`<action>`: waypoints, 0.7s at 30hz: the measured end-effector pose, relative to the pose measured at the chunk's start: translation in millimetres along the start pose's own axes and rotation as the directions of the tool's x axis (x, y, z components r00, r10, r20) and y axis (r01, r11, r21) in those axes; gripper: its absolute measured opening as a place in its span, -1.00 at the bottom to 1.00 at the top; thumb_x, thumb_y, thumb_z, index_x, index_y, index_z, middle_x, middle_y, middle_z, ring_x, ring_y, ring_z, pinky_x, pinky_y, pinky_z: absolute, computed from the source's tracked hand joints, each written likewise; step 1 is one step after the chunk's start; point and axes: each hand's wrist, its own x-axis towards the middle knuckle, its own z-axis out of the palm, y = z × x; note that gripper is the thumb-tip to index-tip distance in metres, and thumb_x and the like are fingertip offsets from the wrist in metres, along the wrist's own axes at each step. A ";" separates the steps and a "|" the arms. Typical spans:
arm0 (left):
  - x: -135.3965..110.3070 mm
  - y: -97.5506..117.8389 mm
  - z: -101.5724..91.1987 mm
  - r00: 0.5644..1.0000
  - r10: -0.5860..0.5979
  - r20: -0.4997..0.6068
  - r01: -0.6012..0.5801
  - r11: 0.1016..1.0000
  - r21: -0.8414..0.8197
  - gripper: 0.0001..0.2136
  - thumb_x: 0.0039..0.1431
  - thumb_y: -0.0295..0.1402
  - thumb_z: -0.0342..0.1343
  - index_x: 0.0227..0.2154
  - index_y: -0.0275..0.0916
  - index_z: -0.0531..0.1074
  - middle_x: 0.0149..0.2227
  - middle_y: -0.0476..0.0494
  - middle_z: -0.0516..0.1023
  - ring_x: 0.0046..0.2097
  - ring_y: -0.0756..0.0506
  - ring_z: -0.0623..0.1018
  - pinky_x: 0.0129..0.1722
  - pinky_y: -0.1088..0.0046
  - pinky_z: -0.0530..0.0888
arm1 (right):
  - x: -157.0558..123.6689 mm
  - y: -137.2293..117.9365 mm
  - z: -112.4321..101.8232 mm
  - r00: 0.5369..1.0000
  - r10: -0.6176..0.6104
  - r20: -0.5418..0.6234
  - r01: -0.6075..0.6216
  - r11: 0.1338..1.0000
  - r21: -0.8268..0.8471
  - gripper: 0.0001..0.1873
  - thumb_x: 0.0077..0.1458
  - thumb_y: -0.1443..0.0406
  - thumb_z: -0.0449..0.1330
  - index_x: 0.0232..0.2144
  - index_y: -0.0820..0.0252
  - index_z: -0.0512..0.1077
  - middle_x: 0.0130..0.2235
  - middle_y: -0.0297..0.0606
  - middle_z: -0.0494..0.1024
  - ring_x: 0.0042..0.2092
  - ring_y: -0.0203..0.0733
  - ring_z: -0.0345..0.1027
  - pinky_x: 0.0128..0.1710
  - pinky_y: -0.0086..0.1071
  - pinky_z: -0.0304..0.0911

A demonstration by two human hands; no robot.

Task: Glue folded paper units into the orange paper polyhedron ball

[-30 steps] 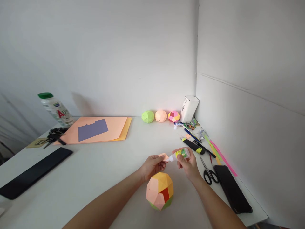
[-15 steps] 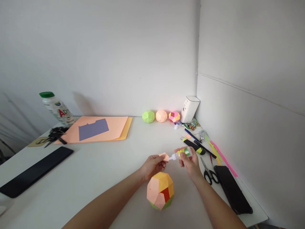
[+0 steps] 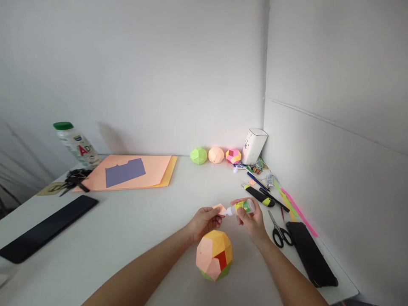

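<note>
Between thumb and fingers, my left hand (image 3: 205, 222) pinches a small peach paper piece (image 3: 219, 208). My right hand (image 3: 253, 223) is wrapped round a small glue bottle (image 3: 245, 206) with a yellow-green label, tipped on its side. Its white nozzle points left and meets, or nearly meets, the paper piece's right edge. Nearer to me, between my forearms, a faceted paper ball (image 3: 214, 256) in peach, yellow and green rests on the table. One red patch shows on the ball's right side; whether it is an opening I cannot tell.
Along the back wall stand a green ball (image 3: 198, 156), a peach ball (image 3: 216, 155), a multicoloured ball (image 3: 233, 156) and a white box (image 3: 254, 146). At right lie a cutter (image 3: 259, 196), scissors (image 3: 279, 231) and a phone (image 3: 312, 253). Paper sheets (image 3: 156, 170) and a bottle (image 3: 76, 144) are at left.
My right hand has shifted the glue bottle slightly left, bringing its nozzle further over the paper piece. My left hand and the paper ball stay where they were.
</note>
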 end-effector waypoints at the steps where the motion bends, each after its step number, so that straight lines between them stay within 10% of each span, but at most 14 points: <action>1: 0.2 -0.2 -0.3 1.000 0.001 0.000 -0.001 1.000 0.002 -0.65 -0.16 -0.17 0.41 -0.60 -0.40 0.50 -0.63 -0.09 0.49 -0.58 0.07 0.41 -0.52 0.54 0.30 | -0.2 -0.8 -0.3 1.000 -0.005 -0.006 0.005 1.000 -0.005 -0.70 0.06 0.10 0.28 -0.30 0.12 0.30 -0.18 -0.21 0.55 -0.59 -0.43 0.20 -0.60 -0.45 0.17; 21: 5.3 -3.3 -3.4 1.000 0.026 0.010 -0.026 0.999 0.030 -0.63 -0.12 -0.13 0.38 -0.59 -0.41 0.51 -0.65 -0.10 0.47 -0.58 0.06 0.40 -0.53 0.54 0.30 | -1.9 -0.5 -3.2 1.000 -0.026 -0.014 0.025 0.997 -0.073 -0.73 0.08 0.12 0.27 -0.27 0.12 0.35 -0.16 -0.17 0.53 -0.53 -0.38 0.19 -0.56 -0.44 0.22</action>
